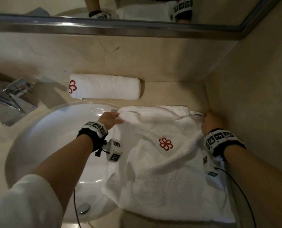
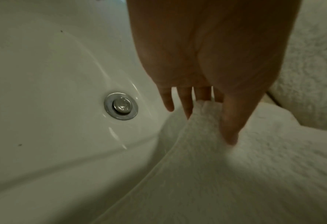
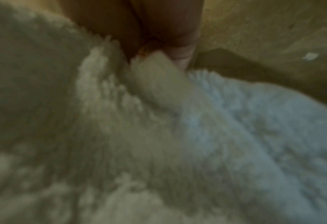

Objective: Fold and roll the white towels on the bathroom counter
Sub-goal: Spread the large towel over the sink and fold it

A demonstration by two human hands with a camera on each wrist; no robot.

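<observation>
The open towel [image 1: 166,162] lay on the counter [image 1: 169,89] at the sink's [image 1: 43,142] three o'clock, its left edge overhanging the bowl. The left hand [image 1: 108,119] pinched the far corner at ten o'clock; the right hand [image 1: 210,120] gripped the corner at two. A rolled towel [image 1: 104,86] lay crosswise at twelve.

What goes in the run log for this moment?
left hand: pinches towel far-left corner | right hand: grips far-right corner | towel: flat, partly over sink | rolled towel: behind
</observation>
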